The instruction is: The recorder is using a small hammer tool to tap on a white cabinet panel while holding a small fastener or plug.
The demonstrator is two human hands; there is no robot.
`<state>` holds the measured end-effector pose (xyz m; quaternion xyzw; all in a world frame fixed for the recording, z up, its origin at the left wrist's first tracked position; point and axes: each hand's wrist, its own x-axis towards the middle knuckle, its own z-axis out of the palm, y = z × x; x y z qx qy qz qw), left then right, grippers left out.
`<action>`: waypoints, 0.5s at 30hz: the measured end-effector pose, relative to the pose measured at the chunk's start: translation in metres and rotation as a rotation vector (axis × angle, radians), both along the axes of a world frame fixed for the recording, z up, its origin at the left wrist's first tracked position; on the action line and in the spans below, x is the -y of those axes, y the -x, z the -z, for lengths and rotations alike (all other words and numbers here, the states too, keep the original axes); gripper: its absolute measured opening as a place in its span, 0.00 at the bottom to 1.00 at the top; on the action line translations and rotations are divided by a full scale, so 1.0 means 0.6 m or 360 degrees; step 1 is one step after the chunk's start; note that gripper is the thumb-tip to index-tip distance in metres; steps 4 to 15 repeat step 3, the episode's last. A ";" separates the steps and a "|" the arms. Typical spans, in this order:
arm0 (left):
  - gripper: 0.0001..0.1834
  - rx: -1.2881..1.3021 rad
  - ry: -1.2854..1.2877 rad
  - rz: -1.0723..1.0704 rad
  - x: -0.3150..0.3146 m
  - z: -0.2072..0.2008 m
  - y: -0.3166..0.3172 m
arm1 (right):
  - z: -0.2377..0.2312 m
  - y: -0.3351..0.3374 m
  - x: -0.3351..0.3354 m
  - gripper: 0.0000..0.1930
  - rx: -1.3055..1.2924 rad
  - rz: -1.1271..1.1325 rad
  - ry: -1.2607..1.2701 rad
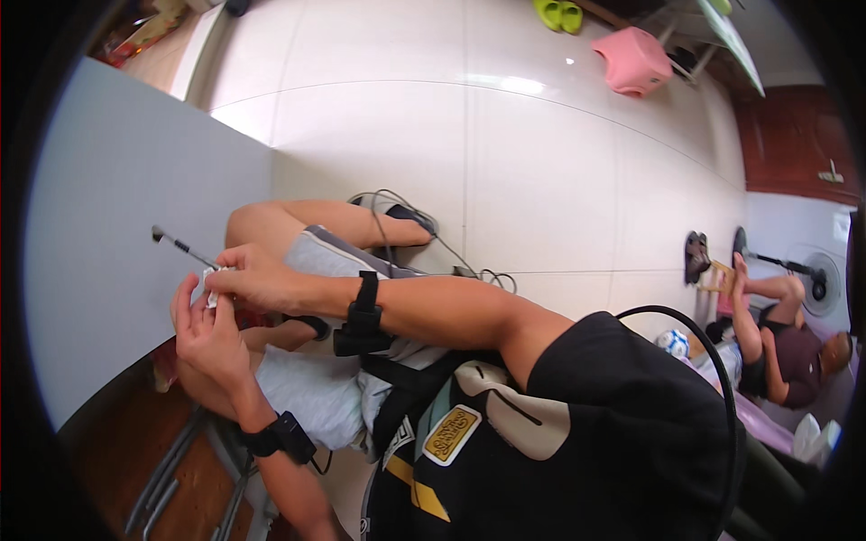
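Both hands meet at the left, in front of a light grey flat surface (pixel 135 207). My right hand (pixel 257 279) comes in from above with its fingers closed in a pinch. A small white crumpled piece (pixel 211 290) sits between its fingertips and those of my left hand. A thin dark rod (pixel 185 248) with a wider black tip sticks out from the right fingers to the upper left; its other end is hidden. Below, my left hand (pixel 212 347) faces upward, thumb and fingertips at the white piece, other fingers partly bent. What the white piece is, I cannot make out.
A loose dark cable (pixel 383 212) lies on the tiled floor by my foot. Metal tubes (pixel 162 478) stand at lower left. A pink stool (pixel 631 61) and green clogs (pixel 559 15) are at the far side. Another person (pixel 794 352) sits at right, near a ball (pixel 672 343).
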<state>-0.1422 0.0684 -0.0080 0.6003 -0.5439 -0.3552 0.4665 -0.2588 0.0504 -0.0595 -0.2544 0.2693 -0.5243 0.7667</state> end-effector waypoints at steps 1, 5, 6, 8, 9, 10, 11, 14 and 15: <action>0.21 0.0035 -0.0024 -0.0035 -0.012 0.006 -0.003 | 0.011 -0.003 -0.006 0.13 -0.0105 0.0024 0.0048; 0.25 0.0105 -0.0195 -0.0025 -0.041 0.021 -0.014 | 0.040 -0.008 -0.018 0.13 -0.0253 0.0100 0.0219; 0.25 0.0105 -0.0195 -0.0025 -0.041 0.021 -0.014 | 0.040 -0.008 -0.018 0.13 -0.0253 0.0100 0.0219; 0.25 0.0105 -0.0195 -0.0025 -0.041 0.021 -0.014 | 0.040 -0.008 -0.018 0.13 -0.0253 0.0100 0.0219; 0.25 0.0105 -0.0195 -0.0025 -0.041 0.021 -0.014 | 0.040 -0.008 -0.018 0.13 -0.0253 0.0100 0.0219; 0.25 0.0105 -0.0195 -0.0025 -0.041 0.021 -0.014 | 0.040 -0.008 -0.018 0.13 -0.0253 0.0100 0.0219; 0.25 0.0105 -0.0195 -0.0025 -0.041 0.021 -0.014 | 0.040 -0.008 -0.018 0.13 -0.0253 0.0100 0.0219; 0.25 0.0105 -0.0195 -0.0025 -0.041 0.021 -0.014 | 0.040 -0.008 -0.018 0.13 -0.0253 0.0100 0.0219; 0.25 0.0105 -0.0195 -0.0025 -0.041 0.021 -0.014 | 0.040 -0.008 -0.018 0.13 -0.0253 0.0100 0.0219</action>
